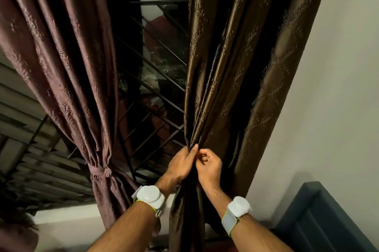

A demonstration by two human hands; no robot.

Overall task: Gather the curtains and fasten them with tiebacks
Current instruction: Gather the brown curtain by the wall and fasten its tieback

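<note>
At the gathered waist of the brown curtain (pixel 229 79), right of the window grille (pixel 155 96): left hand (pixel 181 164) clenched round the bunched folds, right hand (pixel 209 166) touching it, fingers curled and pinching the same fabric. Below, 2 white wrist devices, 1 on the left wrist (pixel 149 195), 1 on the right (pixel 239 208). Further left, the mauve curtain (pixel 61 51), already cinched by a knotted tieback (pixel 103 171); far right, pale wall (pixel 338 87) and a dark blue panel (pixel 320 223).

arms: bare, no sleeves
left wrist: round white puck (pixel 148 194) on a white strap, lime-green edging
right wrist: same white puck (pixel 240 206), wide pale-grey strap (pixel 230 222), lime-green edging
hands: no gloves, no rings visible
</note>
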